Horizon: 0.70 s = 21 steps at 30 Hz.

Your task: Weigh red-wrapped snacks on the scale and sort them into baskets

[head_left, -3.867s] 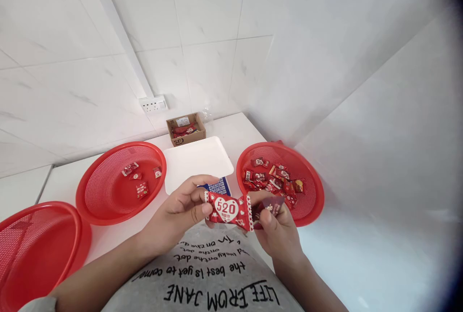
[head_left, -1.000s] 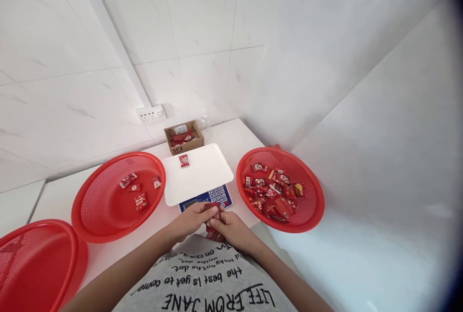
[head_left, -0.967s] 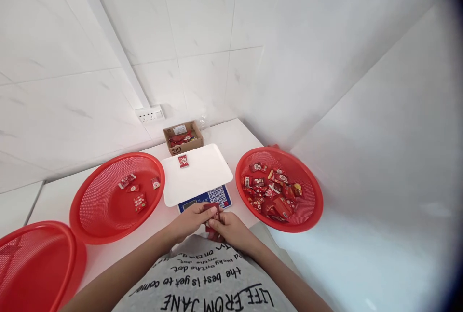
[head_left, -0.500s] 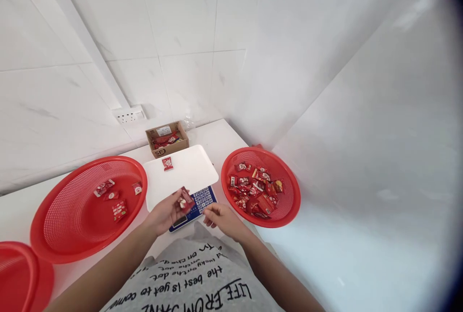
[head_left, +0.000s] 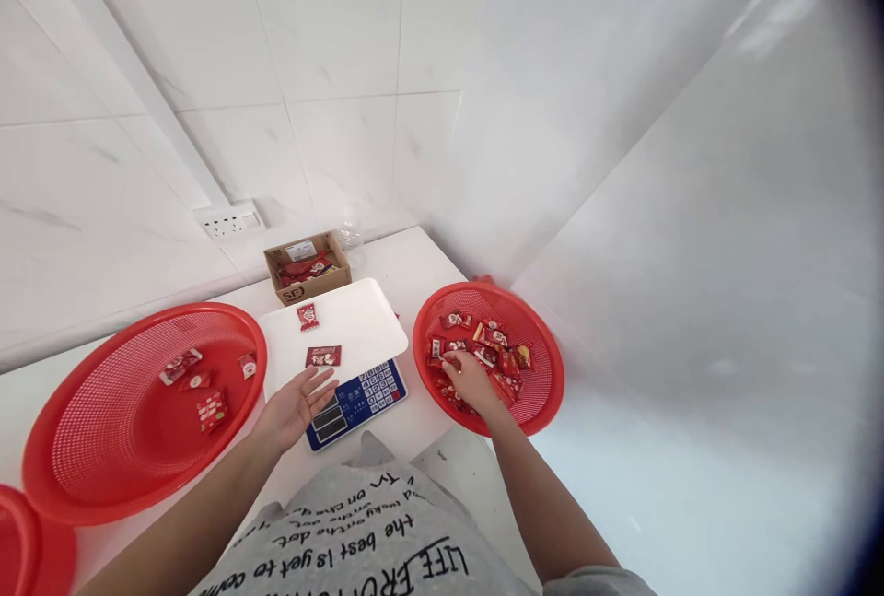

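Note:
My left hand (head_left: 296, 407) is open, palm up and fingers spread, at the front edge of the white weighing plate (head_left: 369, 324). Just beyond its fingertips lies a dark red snack packet (head_left: 323, 356) on the plate. A smaller red-and-white packet (head_left: 308, 317) rests farther back there. Inside the right red basket (head_left: 556, 366), my right hand (head_left: 473, 381) reaches down among several red snack packets (head_left: 507, 364). Its fingers are bent and slightly apart at the packets on the basket's left side, partly covering them; no packet is visibly lifted.
The scale's blue keypad panel (head_left: 359, 401) faces me. A large red basket (head_left: 83, 412) with several packets stands left, another red basket (head_left: 52, 545) at the lower left corner. Behind the scale is a cardboard box (head_left: 314, 287) of packets, near the wall socket (head_left: 229, 223).
The dark red packet has left my left hand and now lies on the weighing plate; that hand has opened. My right hand has moved from the keypad rightward into the right basket.

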Tool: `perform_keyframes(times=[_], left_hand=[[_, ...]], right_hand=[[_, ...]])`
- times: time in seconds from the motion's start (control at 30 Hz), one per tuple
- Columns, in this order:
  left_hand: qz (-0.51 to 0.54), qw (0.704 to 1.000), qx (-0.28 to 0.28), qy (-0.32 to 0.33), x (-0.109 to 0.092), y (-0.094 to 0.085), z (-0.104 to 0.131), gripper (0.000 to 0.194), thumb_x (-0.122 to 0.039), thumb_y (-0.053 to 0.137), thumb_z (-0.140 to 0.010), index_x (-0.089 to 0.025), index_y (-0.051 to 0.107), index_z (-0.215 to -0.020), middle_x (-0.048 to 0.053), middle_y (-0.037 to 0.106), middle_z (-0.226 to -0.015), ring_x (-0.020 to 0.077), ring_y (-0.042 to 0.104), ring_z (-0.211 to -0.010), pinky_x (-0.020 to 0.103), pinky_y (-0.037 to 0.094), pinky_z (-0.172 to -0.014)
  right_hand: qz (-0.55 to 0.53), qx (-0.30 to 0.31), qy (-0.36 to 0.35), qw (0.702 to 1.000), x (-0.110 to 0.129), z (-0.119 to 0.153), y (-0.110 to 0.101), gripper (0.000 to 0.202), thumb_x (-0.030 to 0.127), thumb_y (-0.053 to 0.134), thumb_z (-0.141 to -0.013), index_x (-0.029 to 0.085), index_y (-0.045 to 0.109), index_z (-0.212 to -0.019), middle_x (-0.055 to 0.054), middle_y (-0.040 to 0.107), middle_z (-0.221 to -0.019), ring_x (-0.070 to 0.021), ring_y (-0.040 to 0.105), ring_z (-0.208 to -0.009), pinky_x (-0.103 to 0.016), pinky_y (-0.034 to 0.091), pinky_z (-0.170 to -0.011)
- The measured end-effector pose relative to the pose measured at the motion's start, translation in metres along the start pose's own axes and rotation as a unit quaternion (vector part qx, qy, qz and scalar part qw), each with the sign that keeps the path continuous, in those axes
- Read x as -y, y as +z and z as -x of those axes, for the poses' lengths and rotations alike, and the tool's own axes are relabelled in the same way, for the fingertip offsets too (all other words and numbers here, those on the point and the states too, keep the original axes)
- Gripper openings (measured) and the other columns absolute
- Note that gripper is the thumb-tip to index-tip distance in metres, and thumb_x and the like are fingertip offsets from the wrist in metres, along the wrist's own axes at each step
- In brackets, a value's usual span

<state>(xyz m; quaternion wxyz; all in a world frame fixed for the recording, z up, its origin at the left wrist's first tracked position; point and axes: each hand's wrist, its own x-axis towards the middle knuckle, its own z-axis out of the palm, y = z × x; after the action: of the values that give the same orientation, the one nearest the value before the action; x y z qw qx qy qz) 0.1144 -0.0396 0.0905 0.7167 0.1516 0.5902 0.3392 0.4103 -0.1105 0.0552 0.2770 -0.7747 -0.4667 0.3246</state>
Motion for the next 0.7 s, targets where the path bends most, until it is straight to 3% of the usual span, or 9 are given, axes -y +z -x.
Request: perform_keyframes(times=[0.07,0.13,0.27,0.37,0.5,0.6,0.7], left_hand=[[-0.084,0.993,-0.007,0.077,0.0,-0.002,-0.004,0.016,-0.022,0.062,-0.082,-0.018,0.057,-0.097,0.01,0.068,-0.102,0.0209,0.068,-0.091,0.033,0.055,-0.079],[-0.19,0.966,-0.018,0.174,-0.003,-0.003,-0.012,0.028,-0.03,0.066,-0.078,-0.022,0.057,-0.103,0.009,0.064,-0.115,0.0234,0.061,-0.108,0.037,0.049,-0.092],[-0.406,0.848,-0.058,0.336,-0.018,-0.006,-0.046,0.049,-0.035,0.059,-0.08,-0.023,0.048,-0.127,0.011,0.041,-0.145,0.0271,0.031,-0.137,0.043,0.024,-0.113],[-0.534,0.761,-0.103,0.354,-0.03,-0.007,-0.076,0.061,-0.036,0.053,-0.082,-0.015,0.038,-0.137,0.018,0.025,-0.152,0.0329,0.011,-0.143,0.05,0.016,-0.114],[-0.628,0.693,-0.13,0.328,-0.035,0.0,-0.104,0.065,-0.042,0.046,-0.085,-0.01,0.034,-0.141,0.024,0.022,-0.152,0.0399,0.012,-0.141,0.057,0.016,-0.11],[-0.671,0.653,-0.107,0.335,-0.032,0.008,-0.111,0.061,-0.041,0.041,-0.088,-0.013,0.034,-0.142,0.022,0.025,-0.152,0.0389,0.016,-0.141,0.059,0.015,-0.109],[-0.702,0.618,-0.045,0.351,-0.027,0.015,-0.109,0.057,-0.04,0.04,-0.089,-0.015,0.039,-0.141,0.019,0.026,-0.152,0.0368,0.015,-0.142,0.056,0.011,-0.111]], right_hand=[[0.077,-0.02,-0.004,0.997,-0.015,-0.011,0.0,0.034,0.027,0.045,-0.086,0.017,0.062,-0.113,-0.011,0.06,-0.121,-0.0226,0.054,-0.114,-0.033,0.04,-0.097],[0.134,-0.033,0.002,0.99,-0.029,-0.022,-0.002,0.039,0.024,0.043,-0.086,0.016,0.058,-0.122,-0.012,0.053,-0.131,-0.0228,0.048,-0.121,-0.032,0.036,-0.102],[0.18,-0.045,0.043,0.982,-0.054,-0.047,-0.012,0.046,0.024,0.045,-0.085,0.011,0.051,-0.129,-0.016,0.043,-0.14,-0.0268,0.036,-0.132,-0.035,0.03,-0.106],[0.207,-0.057,0.084,0.973,-0.069,-0.066,-0.021,0.049,0.026,0.046,-0.085,0.009,0.047,-0.132,-0.019,0.04,-0.142,-0.0295,0.03,-0.135,-0.037,0.026,-0.108],[0.223,-0.067,0.127,0.964,-0.085,-0.091,-0.031,0.055,0.029,0.045,-0.087,0.011,0.038,-0.138,-0.02,0.037,-0.144,-0.0317,0.028,-0.136,-0.041,0.025,-0.108],[0.226,-0.06,0.152,0.96,-0.092,-0.105,-0.035,0.057,0.031,0.044,-0.087,0.01,0.035,-0.14,-0.021,0.037,-0.143,-0.0308,0.035,-0.133,-0.038,0.029,-0.105],[0.227,-0.042,0.159,0.96,-0.094,-0.112,-0.034,0.061,0.035,0.044,-0.088,0.011,0.031,-0.143,-0.021,0.037,-0.143,-0.0296,0.04,-0.13,-0.037,0.032,-0.103]])
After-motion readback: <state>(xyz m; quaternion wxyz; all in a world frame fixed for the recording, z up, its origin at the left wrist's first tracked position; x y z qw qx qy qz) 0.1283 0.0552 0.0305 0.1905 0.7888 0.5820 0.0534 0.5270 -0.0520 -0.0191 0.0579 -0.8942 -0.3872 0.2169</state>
